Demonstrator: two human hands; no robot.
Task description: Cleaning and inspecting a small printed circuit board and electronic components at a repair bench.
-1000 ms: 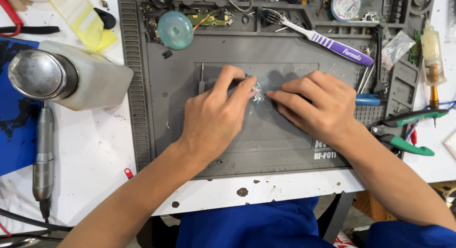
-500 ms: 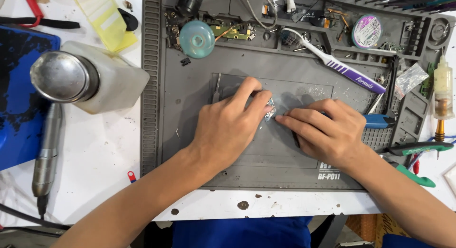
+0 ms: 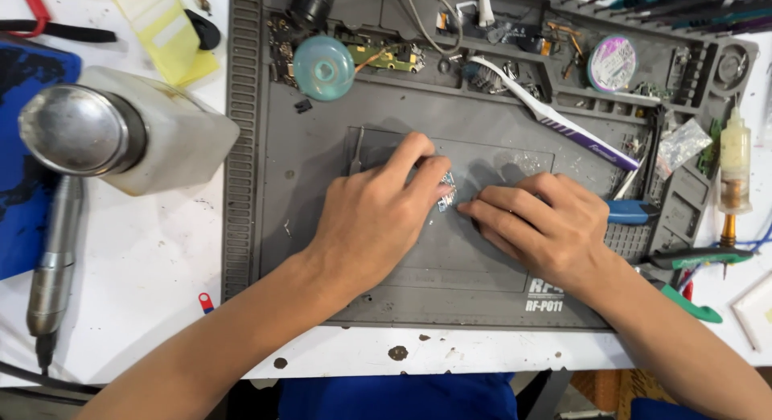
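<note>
Grey mat covers my white surface. Head view: left hand fingers pressed together, pinning the small chip mid-mat; right hand fingertips pinch its edge. Judged step: prying. Next calls for steady holding pressure.

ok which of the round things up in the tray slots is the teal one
The teal disc, at the upper left of the grey mat. The other round one, the spool with the purple-edged label, sits far to the upper right.

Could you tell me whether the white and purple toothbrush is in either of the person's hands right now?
No, the toothbrush lies on the grey mat above the right hand, untouched.
</note>
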